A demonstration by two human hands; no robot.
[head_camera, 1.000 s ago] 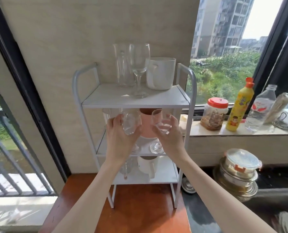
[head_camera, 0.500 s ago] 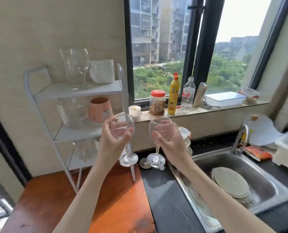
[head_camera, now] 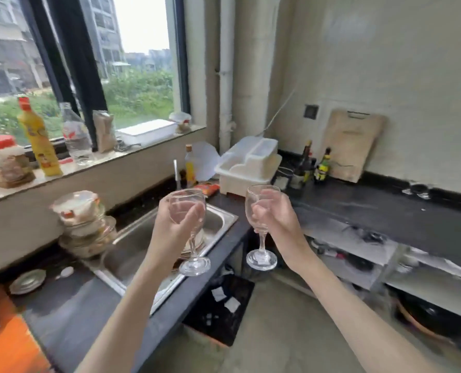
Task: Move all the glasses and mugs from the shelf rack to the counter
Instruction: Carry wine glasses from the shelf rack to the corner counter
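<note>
View swung right: shelf rack gone from frame, sink and black bench now ahead. Left hand and right hand, each with a wine glass, moved off the rack; left wine glass now over the sink, right wine glass past the bench edge, over floor.

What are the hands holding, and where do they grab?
Each holds a wine glass by its bowl: left hand the left glass, right hand the right glass.

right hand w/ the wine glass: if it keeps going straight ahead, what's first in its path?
Likely the black counter beyond the right hand and its wine glass; nothing shows between them, though the bottles stand close to that line. Depth is unclear.
</note>
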